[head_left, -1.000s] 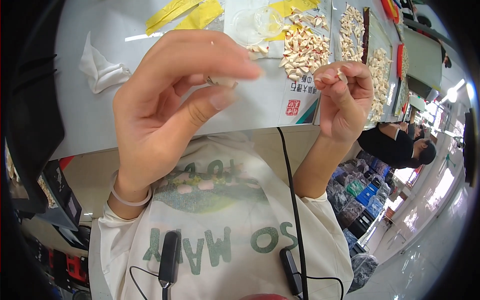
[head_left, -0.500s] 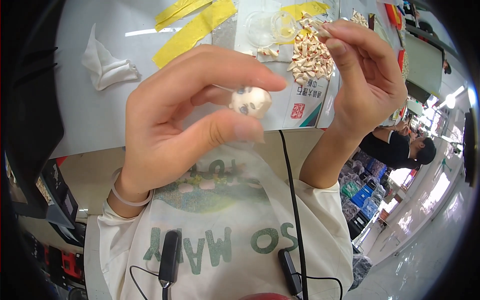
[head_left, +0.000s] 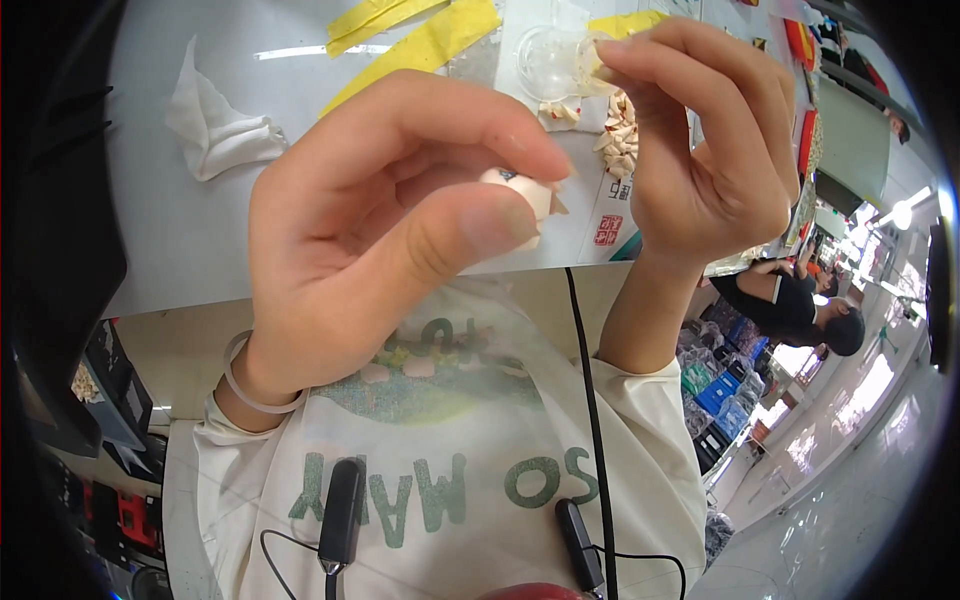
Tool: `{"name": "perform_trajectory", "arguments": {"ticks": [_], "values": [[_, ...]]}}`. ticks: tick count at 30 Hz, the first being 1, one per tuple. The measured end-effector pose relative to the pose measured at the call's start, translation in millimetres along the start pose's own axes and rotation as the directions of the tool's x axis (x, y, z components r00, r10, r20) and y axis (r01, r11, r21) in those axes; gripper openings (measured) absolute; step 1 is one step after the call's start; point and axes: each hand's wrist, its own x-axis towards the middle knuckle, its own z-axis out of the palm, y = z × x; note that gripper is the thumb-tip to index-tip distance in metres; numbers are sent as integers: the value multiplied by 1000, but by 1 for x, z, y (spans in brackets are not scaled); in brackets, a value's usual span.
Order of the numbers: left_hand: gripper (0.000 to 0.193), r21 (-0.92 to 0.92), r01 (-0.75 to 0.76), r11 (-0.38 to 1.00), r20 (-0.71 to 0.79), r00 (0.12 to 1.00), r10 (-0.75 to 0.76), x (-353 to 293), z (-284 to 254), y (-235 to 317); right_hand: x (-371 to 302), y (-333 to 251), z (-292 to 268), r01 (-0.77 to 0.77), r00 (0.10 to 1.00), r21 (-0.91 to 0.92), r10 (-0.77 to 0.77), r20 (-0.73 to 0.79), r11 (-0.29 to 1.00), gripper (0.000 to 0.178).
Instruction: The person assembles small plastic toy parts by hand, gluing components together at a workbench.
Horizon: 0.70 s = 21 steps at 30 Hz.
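Note:
My left hand [head_left: 330, 220] holds a small cream doll head [head_left: 522, 188] between thumb and fingertips, above the table's near edge. A bit of dark painted detail shows on the head, and small pointed bits stick out from its right side. The thumb hides much of the rest. My right hand [head_left: 715, 150] is raised at the right, thumb and forefinger pinched together beside a clear plastic cup [head_left: 592, 68]. Whatever lies in that pinch is too small to make out. Below it lies a pile of small cream pointed pieces with red marks [head_left: 620, 140], partly covered by the hand.
A second clear round container [head_left: 545, 62] stands next to the cup. Yellow tape strips [head_left: 430, 50] and a crumpled white cloth [head_left: 215, 125] lie on the grey table [head_left: 200, 250]. A black cable [head_left: 585, 380] hangs down in front of me. Another person [head_left: 790, 305] sits at the far right.
My right hand has moved left to the clear cup; earlier a small cream piece showed in its fingers. In my left hand the doll head has turned, so its painted face mostly no longer shows.

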Motion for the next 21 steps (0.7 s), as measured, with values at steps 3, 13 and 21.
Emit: {"name": "perform_trajectory", "arguments": {"ticks": [3,13,21], "values": [[37,-65,46,997,13,999,-45,3,2,1,-9,3,1,-90,993,109,98,-70,990,25],[35,-80,75,994,43,996,-72,4,-2,2,-16,0,-1,-345,923,398,383,-18,850,21],[44,-79,126,989,24,992,-125,2,-1,5,-19,-3,-3,-377,891,550,455,-5,745,18]]}}
